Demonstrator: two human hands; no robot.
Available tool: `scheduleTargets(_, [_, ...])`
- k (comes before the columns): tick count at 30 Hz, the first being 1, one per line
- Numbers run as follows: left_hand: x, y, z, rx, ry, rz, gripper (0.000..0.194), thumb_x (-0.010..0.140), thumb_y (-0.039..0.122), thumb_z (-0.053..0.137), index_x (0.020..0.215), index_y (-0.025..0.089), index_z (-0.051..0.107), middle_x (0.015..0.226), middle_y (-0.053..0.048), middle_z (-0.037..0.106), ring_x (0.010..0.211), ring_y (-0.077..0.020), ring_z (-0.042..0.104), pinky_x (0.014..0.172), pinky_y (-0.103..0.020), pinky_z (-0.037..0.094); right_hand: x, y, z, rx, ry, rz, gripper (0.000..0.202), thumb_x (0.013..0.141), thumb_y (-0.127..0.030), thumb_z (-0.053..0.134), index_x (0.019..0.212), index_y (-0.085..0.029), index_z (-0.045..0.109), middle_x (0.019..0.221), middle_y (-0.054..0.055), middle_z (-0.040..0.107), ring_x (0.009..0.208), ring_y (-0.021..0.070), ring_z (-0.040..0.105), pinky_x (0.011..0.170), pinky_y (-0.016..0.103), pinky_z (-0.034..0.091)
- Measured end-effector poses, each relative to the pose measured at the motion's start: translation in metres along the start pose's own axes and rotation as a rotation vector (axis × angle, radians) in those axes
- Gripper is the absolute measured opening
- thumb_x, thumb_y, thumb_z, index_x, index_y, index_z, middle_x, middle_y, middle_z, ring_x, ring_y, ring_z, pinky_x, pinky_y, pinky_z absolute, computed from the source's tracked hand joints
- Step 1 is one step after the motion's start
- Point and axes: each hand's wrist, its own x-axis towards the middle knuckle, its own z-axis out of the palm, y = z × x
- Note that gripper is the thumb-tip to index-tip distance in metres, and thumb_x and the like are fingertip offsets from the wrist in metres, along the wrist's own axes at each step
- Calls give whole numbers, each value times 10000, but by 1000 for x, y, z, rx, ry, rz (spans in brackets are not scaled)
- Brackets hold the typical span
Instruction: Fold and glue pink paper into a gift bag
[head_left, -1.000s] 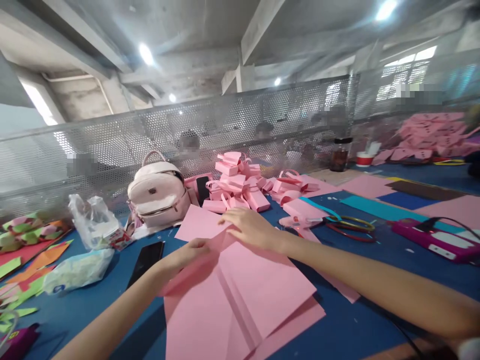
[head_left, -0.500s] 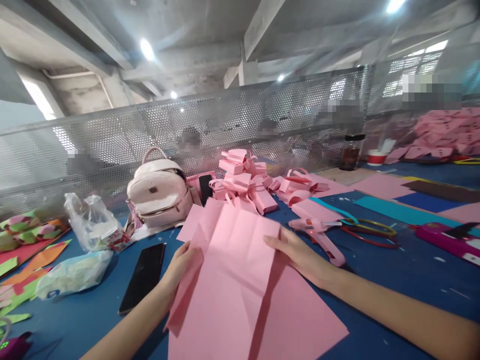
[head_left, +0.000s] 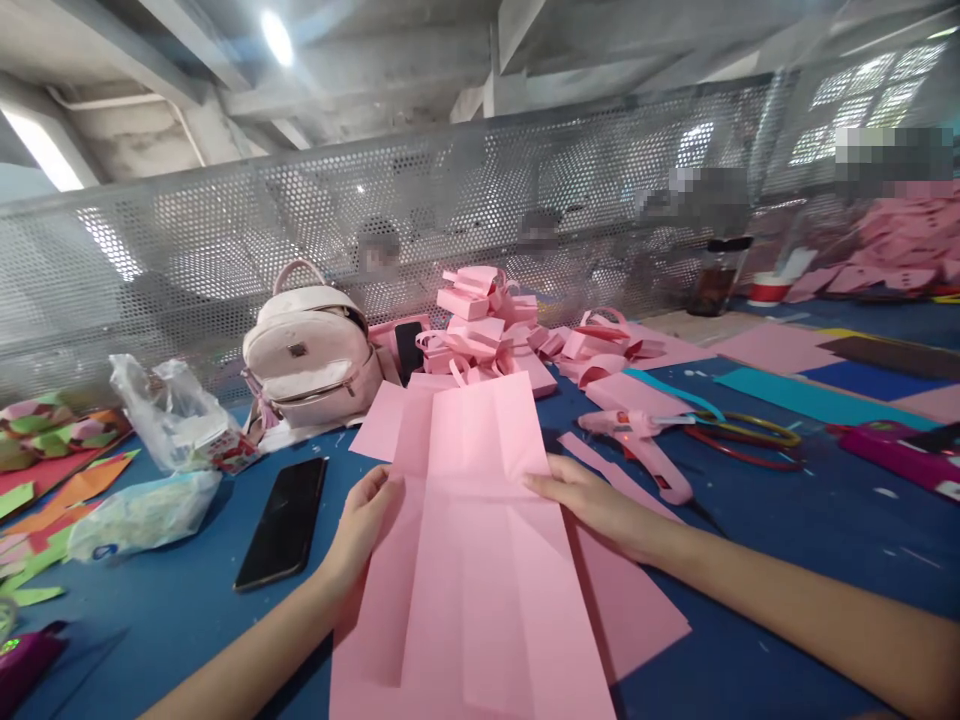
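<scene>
A large creased sheet of pink paper stands tilted up in front of me, with fold lines running along and across it. My left hand pinches its left edge between thumb and fingers. On the right edge, my right hand grips with the thumb in front; its other fingers are partly hidden behind the sheet. Beneath it lies more flat pink paper on the blue table. Beyond the sheet rises a pile of folded pink paper boxes.
A pink glue gun lies right of the sheet, near coloured hoops. To the left are a black phone, a plastic bag and a pale backpack. A perforated metal screen stands behind.
The pink sheet has been opened flatter and its left part turned outward, with both hands still on its edges. The camera view has tipped downward slightly.
</scene>
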Motion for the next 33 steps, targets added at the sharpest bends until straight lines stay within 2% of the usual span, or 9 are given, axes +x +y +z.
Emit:
scheduleTargets(4, [-5, 6, 1, -54, -46, 2, 419, 666, 508, 815, 813, 150, 653, 631, 31, 612, 547, -111, 552, 519, -190, 371, 1, -1, -1, 19, -2, 22, 481, 782, -565, 655, 1008, -145, 714, 1085, 118, 729, 1126, 365, 612, 999, 536, 453])
scheduleTargets(11, [-17, 17, 12, -148, -125, -42, 380, 662, 448, 857, 809, 145, 681, 721, -18, 698, 606, -141, 635, 612, -222, 469, 0, -2, -4, 39, 13, 55, 455, 742, -568, 689, 936, -157, 700, 1022, 103, 720, 1100, 358, 604, 990, 520, 444])
scheduleTargets(18, [-11, 20, 3, -145, -214, -113, 414, 608, 403, 908, 877, 132, 748, 795, -62, 745, 707, -180, 676, 678, -243, 497, 1, -1, -4, 46, 11, 66, 424, 713, -556, 701, 857, -159, 658, 937, 75, 701, 1034, 332, 612, 919, 460, 465])
scheduleTargets(21, [-10, 20, 2, -149, -234, -129, 435, 635, 443, 890, 889, 118, 752, 802, -74, 735, 723, -179, 666, 679, -244, 492, 0, -2, -4, 43, -8, 64, 419, 693, -565, 711, 819, -168, 657, 900, 62, 696, 968, 308, 614, 864, 424, 472])
scheduleTargets(25, [-11, 16, 4, -184, -227, -108, 465, 729, 557, 793, 852, 113, 726, 668, -18, 632, 614, -102, 579, 607, -197, 452, -1, -3, -3, 14, -6, 66, 412, 677, -578, 716, 737, -182, 615, 808, 30, 643, 867, 257, 578, 796, 374, 452])
scheduleTargets(28, [-11, 12, 6, -171, -230, -80, 408, 672, 472, 869, 746, 139, 646, 534, 59, 506, 480, -45, 459, 498, -152, 357, -2, -4, -3, -8, -21, 76, 434, 661, -596, 724, 681, -193, 563, 722, -3, 573, 785, 219, 543, 734, 342, 436])
scheduleTargets(30, [-11, 11, 6, -150, -240, -74, 408, 638, 412, 904, 782, 164, 614, 522, 71, 520, 458, -51, 471, 478, -152, 342, -3, -4, -3, -20, -43, 83, 451, 653, -607, 729, 668, -196, 543, 694, -17, 537, 751, 200, 521, 705, 326, 425])
scheduleTargets(33, [-12, 13, 5, -125, -286, -84, 449, 658, 420, 891, 943, 180, 641, 592, 35, 619, 506, -98, 570, 519, -190, 417, -5, -7, -3, -37, -89, 91, 467, 650, -618, 734, 676, -194, 540, 684, -28, 509, 723, 181, 500, 685, 310, 415])
